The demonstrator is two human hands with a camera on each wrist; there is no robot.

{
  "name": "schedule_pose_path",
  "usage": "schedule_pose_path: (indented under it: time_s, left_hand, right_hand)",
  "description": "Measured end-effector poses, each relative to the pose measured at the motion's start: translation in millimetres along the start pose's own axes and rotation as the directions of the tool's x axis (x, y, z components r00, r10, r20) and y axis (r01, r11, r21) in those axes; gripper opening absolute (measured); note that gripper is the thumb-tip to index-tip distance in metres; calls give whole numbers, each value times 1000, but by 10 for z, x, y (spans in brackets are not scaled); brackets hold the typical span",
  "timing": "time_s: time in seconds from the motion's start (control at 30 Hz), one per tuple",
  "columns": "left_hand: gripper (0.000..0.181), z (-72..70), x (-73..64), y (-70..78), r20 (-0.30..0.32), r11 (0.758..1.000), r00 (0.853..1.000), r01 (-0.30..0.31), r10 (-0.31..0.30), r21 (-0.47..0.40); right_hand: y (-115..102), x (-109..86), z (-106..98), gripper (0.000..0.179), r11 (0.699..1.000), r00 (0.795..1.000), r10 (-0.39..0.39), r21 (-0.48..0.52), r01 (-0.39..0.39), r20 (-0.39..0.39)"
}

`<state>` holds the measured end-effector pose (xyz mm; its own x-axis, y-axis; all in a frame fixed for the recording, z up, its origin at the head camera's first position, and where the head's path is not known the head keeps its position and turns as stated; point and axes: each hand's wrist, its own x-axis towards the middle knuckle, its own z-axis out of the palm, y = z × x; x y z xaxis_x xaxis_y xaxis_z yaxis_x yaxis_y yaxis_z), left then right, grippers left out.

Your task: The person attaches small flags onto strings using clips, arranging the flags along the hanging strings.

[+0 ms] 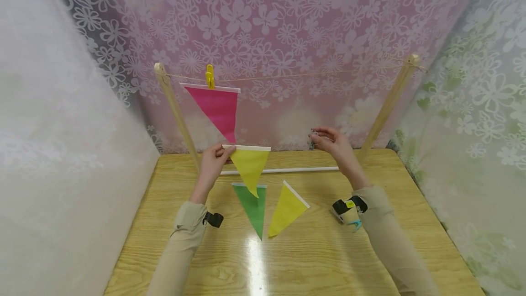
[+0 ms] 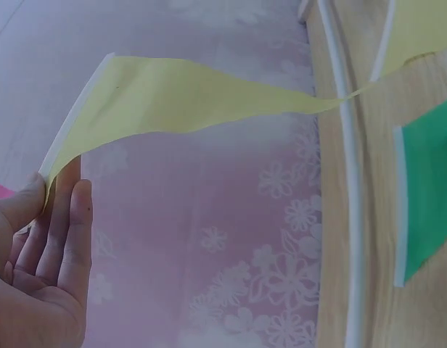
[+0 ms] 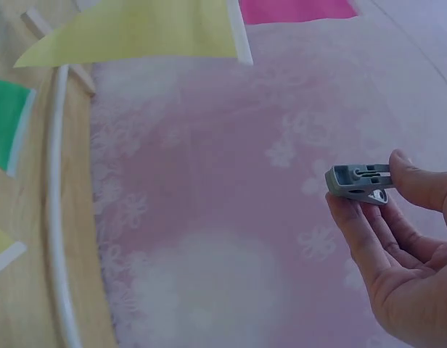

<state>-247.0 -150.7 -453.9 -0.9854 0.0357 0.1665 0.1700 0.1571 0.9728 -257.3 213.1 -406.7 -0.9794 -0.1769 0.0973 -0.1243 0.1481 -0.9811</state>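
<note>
My left hand [image 1: 213, 164] pinches a yellow triangular pennant [image 1: 250, 162] by the left end of its white top edge; the pennant hangs point down above the table. In the left wrist view, thumb and fingers grip one corner of that edge. My right hand [image 1: 334, 144] holds a grey clothespin [image 3: 358, 181] between thumb and fingers, some way to the right of the pennant. A pink pennant [image 1: 219, 106] hangs from a string [image 1: 287, 76] by a yellow clothespin [image 1: 210, 76], above my left hand. On the table lie a green pennant [image 1: 252, 209] and another yellow pennant [image 1: 287, 209].
Two wooden posts, left [image 1: 174, 104] and right [image 1: 388, 99], carry the string. A white rod [image 1: 302, 169] runs low between them. Near my right wrist, a small container with a light blue clothespin [image 1: 355, 225] is partly hidden. Patterned curtains surround the wooden table [image 1: 185, 250].
</note>
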Motion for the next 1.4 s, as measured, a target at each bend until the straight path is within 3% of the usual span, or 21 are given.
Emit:
schedule_pose_path:
  time_s: [0.2,0.4,0.57,0.73,1.0,1.4]
  left_hand:
    - [37,68,52,171,-21,999,1000,-24,24,-27]
    - [26,120,106,312,-16,996,998,-65,64,-59]
    - [31,121,126,441,-4,994,997,-74,74,-80]
    - [31,127,167,576,-3,990,997,-79,80,-119]
    - [27,172,271,764,-28,972,987,-158,155,-172]
    - [28,243,437,952,-95,952,969,-241,226,-187]
  right_hand:
    - [-319,120,41,42,999,999,-53,6,53,5]
    - [-599,191,79,37,995,995,-97,22,96,1]
    - [-840,206,120,35,988,989,-149,48,150,-12]
    - [-1110,231,176,36,975,977,-211,59,213,-30]
    - [-1575,337,285,26,947,950,-310,74,312,-40]
    - [-1917,644,429,29,950,949,-309,28,311,-60]
